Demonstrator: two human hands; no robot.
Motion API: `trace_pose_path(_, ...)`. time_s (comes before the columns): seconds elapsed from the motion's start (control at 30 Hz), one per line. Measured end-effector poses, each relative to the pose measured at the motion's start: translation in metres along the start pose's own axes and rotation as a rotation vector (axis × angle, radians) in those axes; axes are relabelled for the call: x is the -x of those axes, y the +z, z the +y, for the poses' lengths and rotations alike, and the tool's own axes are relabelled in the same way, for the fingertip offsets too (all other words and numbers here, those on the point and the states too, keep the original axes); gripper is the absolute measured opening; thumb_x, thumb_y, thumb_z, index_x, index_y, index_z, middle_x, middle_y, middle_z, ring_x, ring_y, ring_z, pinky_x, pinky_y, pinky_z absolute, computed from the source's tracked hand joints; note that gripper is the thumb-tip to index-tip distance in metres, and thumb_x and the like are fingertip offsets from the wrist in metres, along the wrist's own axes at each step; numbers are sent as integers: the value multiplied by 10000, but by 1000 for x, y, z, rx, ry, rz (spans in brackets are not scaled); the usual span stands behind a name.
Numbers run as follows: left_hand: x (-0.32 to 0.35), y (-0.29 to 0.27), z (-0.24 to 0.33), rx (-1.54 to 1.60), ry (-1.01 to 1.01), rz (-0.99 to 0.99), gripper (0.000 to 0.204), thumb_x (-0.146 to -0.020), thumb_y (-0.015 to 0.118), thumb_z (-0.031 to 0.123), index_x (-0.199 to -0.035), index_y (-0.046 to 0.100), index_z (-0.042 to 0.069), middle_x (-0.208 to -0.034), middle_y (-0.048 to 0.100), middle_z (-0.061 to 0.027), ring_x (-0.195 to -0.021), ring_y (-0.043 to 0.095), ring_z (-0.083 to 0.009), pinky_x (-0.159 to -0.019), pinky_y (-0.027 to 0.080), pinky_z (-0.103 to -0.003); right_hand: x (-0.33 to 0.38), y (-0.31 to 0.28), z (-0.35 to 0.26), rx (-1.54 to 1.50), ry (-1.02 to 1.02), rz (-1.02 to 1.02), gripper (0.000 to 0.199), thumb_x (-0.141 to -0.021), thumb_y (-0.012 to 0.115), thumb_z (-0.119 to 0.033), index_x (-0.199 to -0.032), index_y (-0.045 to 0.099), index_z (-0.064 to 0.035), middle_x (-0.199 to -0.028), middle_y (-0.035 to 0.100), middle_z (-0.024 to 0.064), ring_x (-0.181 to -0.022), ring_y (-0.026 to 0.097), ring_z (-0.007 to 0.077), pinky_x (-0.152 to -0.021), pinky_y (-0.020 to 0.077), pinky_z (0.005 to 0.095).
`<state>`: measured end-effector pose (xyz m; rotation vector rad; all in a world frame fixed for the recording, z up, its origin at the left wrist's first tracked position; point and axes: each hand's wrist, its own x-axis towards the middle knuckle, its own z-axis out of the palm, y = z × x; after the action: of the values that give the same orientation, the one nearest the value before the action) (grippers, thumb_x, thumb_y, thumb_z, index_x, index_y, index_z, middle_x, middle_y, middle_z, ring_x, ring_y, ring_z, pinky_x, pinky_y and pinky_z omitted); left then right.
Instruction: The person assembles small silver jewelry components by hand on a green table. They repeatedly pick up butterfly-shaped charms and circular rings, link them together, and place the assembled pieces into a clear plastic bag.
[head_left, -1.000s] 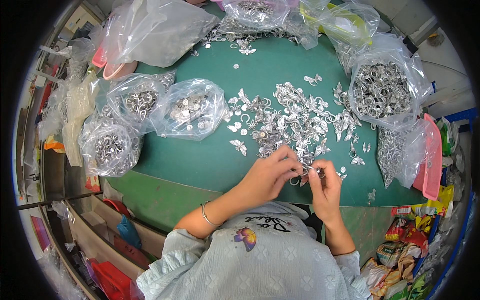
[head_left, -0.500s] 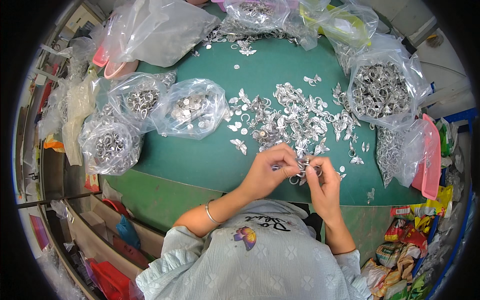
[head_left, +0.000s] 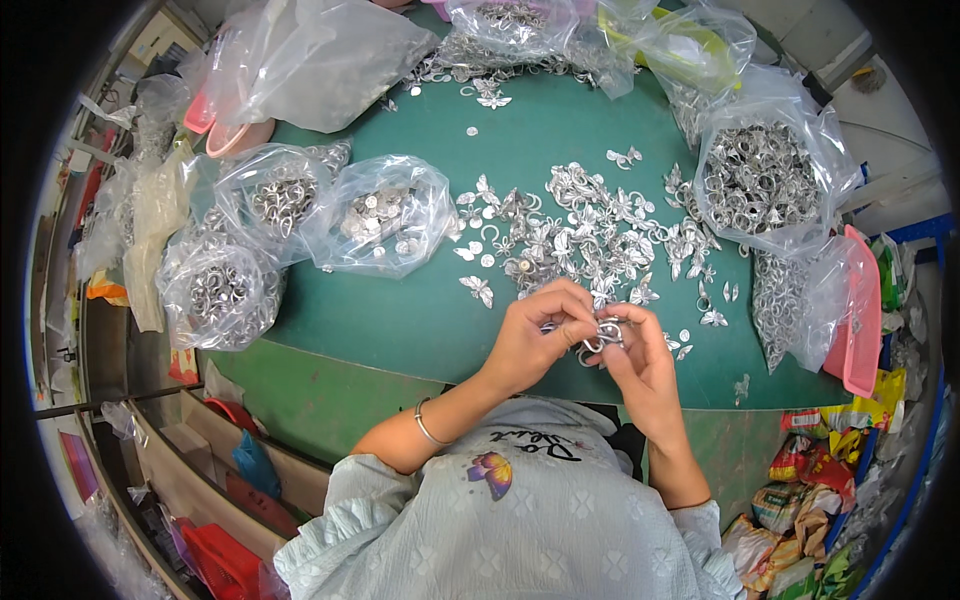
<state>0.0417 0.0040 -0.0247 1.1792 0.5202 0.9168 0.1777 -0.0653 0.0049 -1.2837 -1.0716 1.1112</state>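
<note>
Close to the table's near edge, my left hand (head_left: pixel 545 338) and my right hand (head_left: pixel 642 358) meet over small silvery metal rings (head_left: pixel 602 337). The left thumb and fingers pinch at the rings from one side. My right fingers curl round them from the other side. Exactly how the rings sit together is too small to make out. Just beyond my hands spreads a loose pile of silver pieces (head_left: pixel 590 225), with winged, leaf-like and ring shapes. A single winged piece (head_left: pixel 477 290) lies left of the pile.
Clear bags of silver rings (head_left: pixel 222 295) and round discs (head_left: pixel 378 215) stand on the left of the green table (head_left: pixel 400 325). A large bag of rings (head_left: pixel 760 180) and a pink basket (head_left: pixel 855 310) are on the right. More bags (head_left: pixel 515 40) line the far edge.
My right fingers have opened a little and shifted, so more of the rings shows between my hands. The left hand has hardly moved.
</note>
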Motion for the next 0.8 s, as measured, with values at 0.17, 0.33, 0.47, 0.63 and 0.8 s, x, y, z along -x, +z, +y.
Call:
trace_pose_path(0.17,2,7,8,58,-182,162,85,-798,594,59,-768,559,-12,-849,509,-26,-585,438,-49,-478,337,-167,-2,-1,-6,454,-129,58,245,-799,551,11,-1044,538,8,-888,567,108,-777,560,176,-661,442,273)
trace_pose_path(0.33,4,1,10,-292,-82,80,99,-821,586,92,-786,567,1,-765,530,-1,-551,439,-45,-467,337,-165,-6,-6,-1,561,-368,-16,225,-784,555,46,-1006,574,16,-863,554,107,-743,548,166,-642,446,275)
trace_pose_path(0.47,0,-18,7,425,-521,-64,162,-844,578,172,-831,565,11,-742,534,-4,-494,392,-41,-429,285,-170,-8,-23,2,27,-61,-140,228,-770,565,66,-996,564,33,-931,508,73,-786,527,132,-644,442,254)
trace_pose_path(0.63,0,-16,-4,610,-595,-96,188,-866,549,199,-850,556,12,-705,508,8,-479,354,-23,-400,232,-173,-10,-25,6,-193,23,-149,175,-798,519,77,-971,529,53,-1022,450,65,-874,488,99,-719,411,211)
trace_pose_path(0.8,-1,-11,6,589,-639,-87,185,-873,536,190,-827,547,11,-688,487,18,-467,322,-15,-388,220,-164,-9,-15,2,-89,-20,-108,157,-815,506,57,-966,546,47,-1033,490,78,-867,509,109,-712,424,221)
